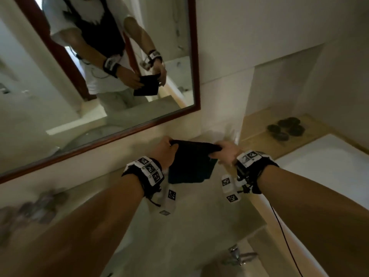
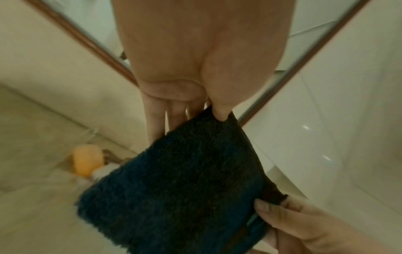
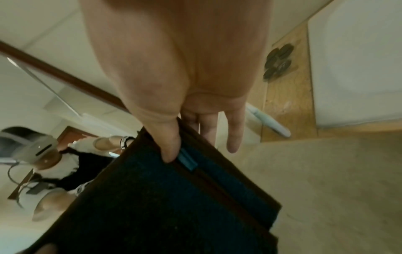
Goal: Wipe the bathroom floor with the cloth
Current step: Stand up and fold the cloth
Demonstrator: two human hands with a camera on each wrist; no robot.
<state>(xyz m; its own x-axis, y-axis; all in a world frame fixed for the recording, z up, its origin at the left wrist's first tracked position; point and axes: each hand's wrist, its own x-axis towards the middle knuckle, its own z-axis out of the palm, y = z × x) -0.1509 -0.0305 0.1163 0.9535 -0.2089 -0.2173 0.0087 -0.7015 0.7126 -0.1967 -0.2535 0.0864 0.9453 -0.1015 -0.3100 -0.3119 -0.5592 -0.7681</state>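
Observation:
A dark blue cloth hangs folded between my two hands above the beige counter. My left hand pinches its upper left corner between thumb and fingers. My right hand pinches the upper right corner. In the left wrist view the fluffy cloth hangs below my left thumb, and fingers of the right hand grip its far corner. In the right wrist view my right thumb presses on the cloth next to a small teal tag. The floor is not in view.
A wood-framed mirror leans over the counter and reflects me holding the cloth. A chrome tap stands near the bottom. Dark round objects lie on a wooden ledge beside a white tub. An orange object sits on the counter.

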